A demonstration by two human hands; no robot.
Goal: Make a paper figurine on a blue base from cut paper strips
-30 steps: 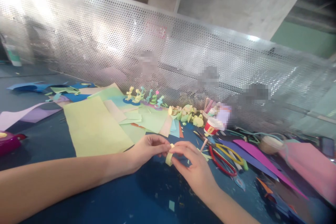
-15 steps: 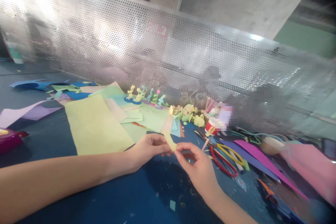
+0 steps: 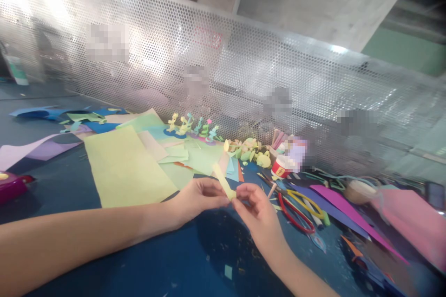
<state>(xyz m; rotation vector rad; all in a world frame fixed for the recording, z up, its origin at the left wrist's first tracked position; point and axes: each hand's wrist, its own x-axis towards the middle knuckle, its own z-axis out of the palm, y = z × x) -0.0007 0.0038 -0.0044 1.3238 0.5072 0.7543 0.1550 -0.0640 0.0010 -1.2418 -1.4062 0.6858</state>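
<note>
A narrow pale yellow paper strip [image 3: 224,182] is held up between my two hands over the dark blue table. My left hand [image 3: 205,195] pinches it from the left near its lower end. Fingertips of my right hand [image 3: 252,206] close on the same lower end from the right, where the strip looks bent or curled. Its upper end points away from me, free. Behind my left wrist lies a large yellow paper sheet [image 3: 127,167]. Just right of my right hand are scissors with red and yellow handles [image 3: 296,213].
Small paper figures [image 3: 190,125] stand behind the sheets, beside a heap of yellow-green paper pieces [image 3: 254,151]. A red and white tub [image 3: 280,167] stands near the perforated metal screen [image 3: 139,41]. Pink paper [image 3: 411,218] lies right, a magenta tool [image 3: 14,185] far left.
The paper strip has turned and now looks narrower, its upper end shifted slightly left. My right fingers have curled in a little more around its lower end.
</note>
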